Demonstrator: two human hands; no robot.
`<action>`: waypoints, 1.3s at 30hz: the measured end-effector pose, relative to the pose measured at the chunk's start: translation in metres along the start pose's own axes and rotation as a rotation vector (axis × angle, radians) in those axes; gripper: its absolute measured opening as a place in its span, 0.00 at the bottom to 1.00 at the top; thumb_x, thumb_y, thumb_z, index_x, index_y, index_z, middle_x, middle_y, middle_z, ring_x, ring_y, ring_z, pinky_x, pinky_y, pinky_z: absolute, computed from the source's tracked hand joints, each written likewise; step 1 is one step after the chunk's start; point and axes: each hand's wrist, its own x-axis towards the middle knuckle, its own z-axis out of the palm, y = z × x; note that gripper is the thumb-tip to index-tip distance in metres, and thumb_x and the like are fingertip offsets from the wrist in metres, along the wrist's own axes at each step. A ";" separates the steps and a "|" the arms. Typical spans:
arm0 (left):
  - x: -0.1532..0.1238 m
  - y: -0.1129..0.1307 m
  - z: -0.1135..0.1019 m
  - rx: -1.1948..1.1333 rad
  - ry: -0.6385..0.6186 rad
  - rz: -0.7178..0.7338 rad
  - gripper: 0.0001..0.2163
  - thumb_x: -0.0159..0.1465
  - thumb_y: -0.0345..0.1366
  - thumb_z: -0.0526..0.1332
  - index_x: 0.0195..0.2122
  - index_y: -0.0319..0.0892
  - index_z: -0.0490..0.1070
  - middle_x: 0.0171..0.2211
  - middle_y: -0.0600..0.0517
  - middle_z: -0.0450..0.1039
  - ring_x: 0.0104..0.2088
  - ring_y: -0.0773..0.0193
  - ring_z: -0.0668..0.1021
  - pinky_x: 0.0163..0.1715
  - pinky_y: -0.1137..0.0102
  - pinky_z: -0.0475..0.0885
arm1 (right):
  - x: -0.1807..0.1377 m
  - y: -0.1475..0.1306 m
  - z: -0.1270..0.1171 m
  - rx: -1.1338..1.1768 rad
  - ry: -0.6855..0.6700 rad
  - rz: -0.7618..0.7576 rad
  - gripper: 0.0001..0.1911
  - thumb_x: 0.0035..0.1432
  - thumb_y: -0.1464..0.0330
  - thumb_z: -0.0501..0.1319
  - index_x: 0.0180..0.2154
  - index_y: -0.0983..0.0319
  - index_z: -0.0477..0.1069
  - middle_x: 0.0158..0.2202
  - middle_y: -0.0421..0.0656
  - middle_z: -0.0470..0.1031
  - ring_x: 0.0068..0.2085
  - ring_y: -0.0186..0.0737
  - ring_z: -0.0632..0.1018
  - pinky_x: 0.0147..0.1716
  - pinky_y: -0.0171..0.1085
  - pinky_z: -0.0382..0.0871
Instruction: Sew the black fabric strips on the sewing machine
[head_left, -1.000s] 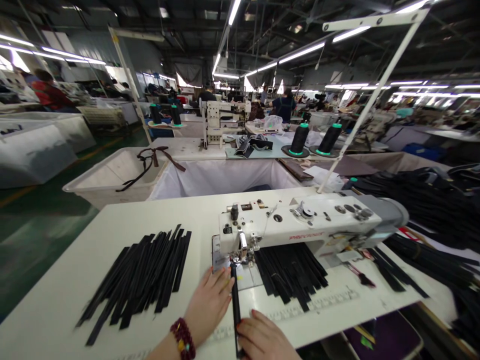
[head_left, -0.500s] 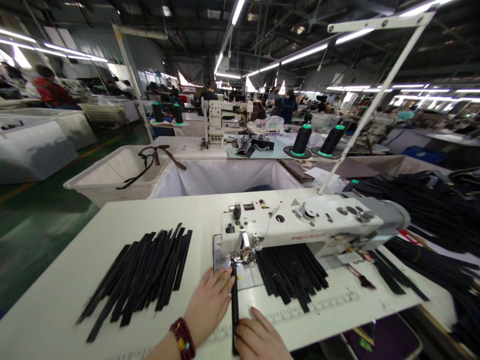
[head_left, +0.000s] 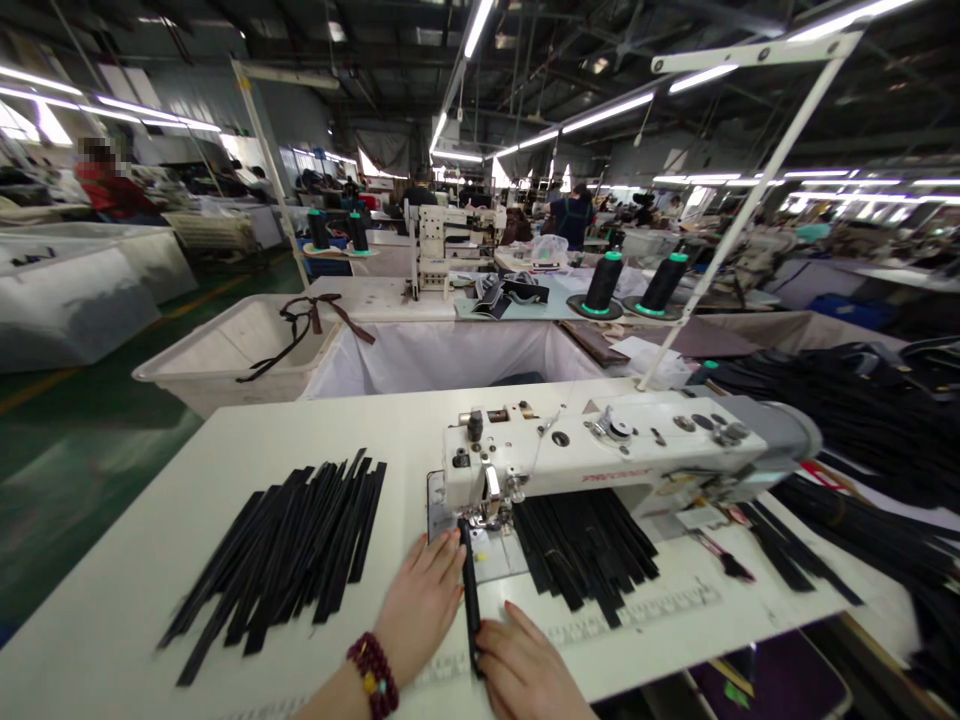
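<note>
A narrow black strip [head_left: 470, 585] lies lengthwise on the sewing machine table, its far end at the presser foot [head_left: 487, 515] of the white sewing machine [head_left: 555, 450]. My left hand [head_left: 422, 600], with a dark red bead bracelet at the wrist, rests flat along the strip's left side, fingertips near the needle area. Close to the strip's near end, my right hand [head_left: 525, 660] has its fingers curled against it, gripping it from the right. Many similar strips form a pile [head_left: 281, 560] left of my hands; another bundle [head_left: 585, 550] sits under the machine arm.
Small scissors [head_left: 727, 560] lie right of the machine. Past the table [head_left: 247, 430] stand a pale bin [head_left: 225, 350] and a cloth-lined bin [head_left: 450, 355]. Black thread cones [head_left: 602, 283] stand behind. Dark material [head_left: 847, 410] is heaped at right. Other people work farther back.
The strip's near end has moved slightly forward, toward the machine, and the strip slants a little more. My right hand has shifted with it; my left hand stays beside the presser foot.
</note>
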 end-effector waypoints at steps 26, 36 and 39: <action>0.006 -0.002 0.005 -0.112 0.040 -0.014 0.20 0.64 0.28 0.56 0.58 0.36 0.69 0.61 0.40 0.70 0.61 0.49 0.71 0.61 0.49 0.66 | 0.007 -0.007 -0.017 0.056 -0.114 0.142 0.11 0.60 0.78 0.55 0.43 0.63 0.71 0.43 0.45 0.78 0.50 0.40 0.77 0.66 0.46 0.55; -0.007 -0.003 0.007 -0.105 0.041 0.080 0.20 0.66 0.29 0.54 0.59 0.36 0.69 0.62 0.40 0.69 0.61 0.49 0.71 0.59 0.47 0.68 | -0.009 -0.023 -0.004 -0.081 0.069 0.172 0.08 0.65 0.68 0.58 0.44 0.62 0.73 0.43 0.44 0.80 0.47 0.41 0.78 0.70 0.49 0.39; -0.005 -0.005 0.006 -0.117 0.037 0.076 0.19 0.67 0.30 0.54 0.59 0.38 0.69 0.62 0.41 0.69 0.61 0.49 0.71 0.59 0.47 0.67 | -0.008 -0.021 -0.008 -0.097 -0.015 0.161 0.10 0.64 0.67 0.60 0.46 0.62 0.73 0.44 0.45 0.80 0.49 0.43 0.78 0.69 0.51 0.41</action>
